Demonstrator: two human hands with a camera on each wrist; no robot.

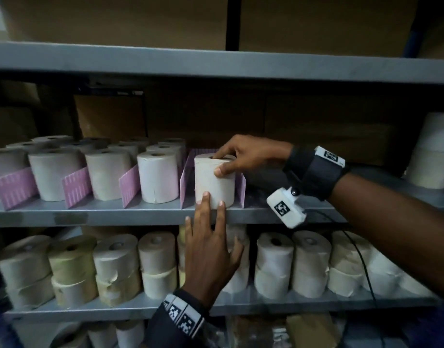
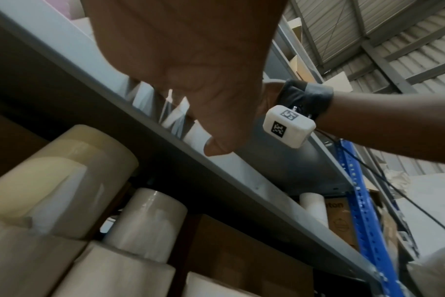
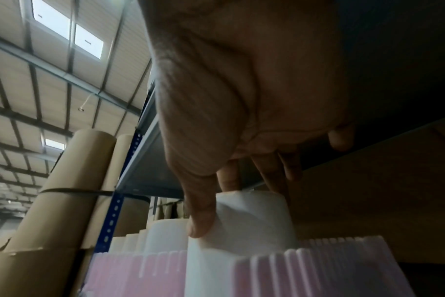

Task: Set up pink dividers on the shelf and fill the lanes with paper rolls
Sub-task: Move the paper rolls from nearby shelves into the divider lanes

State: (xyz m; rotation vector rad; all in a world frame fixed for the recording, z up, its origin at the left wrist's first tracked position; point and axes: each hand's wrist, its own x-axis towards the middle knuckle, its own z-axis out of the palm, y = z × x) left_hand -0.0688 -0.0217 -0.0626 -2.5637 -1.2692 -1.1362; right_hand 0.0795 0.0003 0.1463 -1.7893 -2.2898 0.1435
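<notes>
A paper roll is being seated at the front of the rightmost pink lane on the grey shelf [image 1: 115, 212]

The shelf is carrying four filled lanes to the left, and the pink dividers [image 1: 76, 187] are standing on edge between them, probably so the rows are kept from drifting sideways; the paper roll [image 1: 214, 183] is standing upright between the last two dividers, at the shelf's front lip. The right hand [image 1: 251, 156] is gripping it from above, thumb on its side and fingers curled over the top, while the left hand [image 1: 210, 249] is reaching up with straight, open fingers, two fingertips touching its lower face, seemingly to steady it. Only the right wrist view is showing the divider's ribbed top edge [image 3: 305, 259] hugging the roll; the left wrist view is showing mostly palm
</notes>
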